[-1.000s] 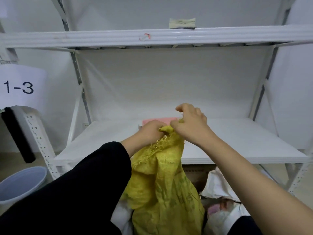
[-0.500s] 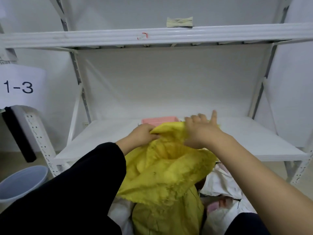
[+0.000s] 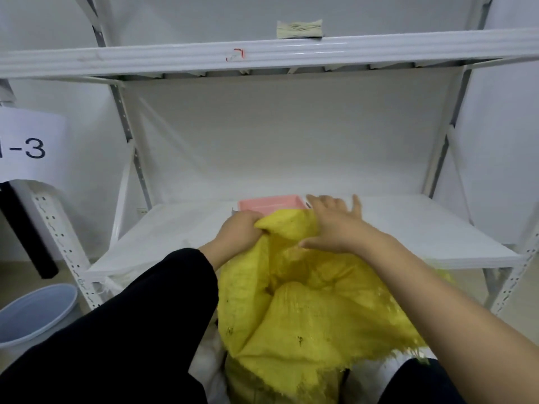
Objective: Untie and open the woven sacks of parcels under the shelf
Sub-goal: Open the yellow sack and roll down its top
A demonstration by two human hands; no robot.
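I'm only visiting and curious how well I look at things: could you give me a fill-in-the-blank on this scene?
The sack being opened is ____.
The tray on the shelf behind it is ____.
The sign at left ends in the digit ____.
The left arm's sleeve is ____.
Missing words: yellow; pink; 3; black.

A loose black sleeve point(image 3: 131, 330) covers the left arm at lower left; the right forearm point(image 3: 437, 301) is bare.
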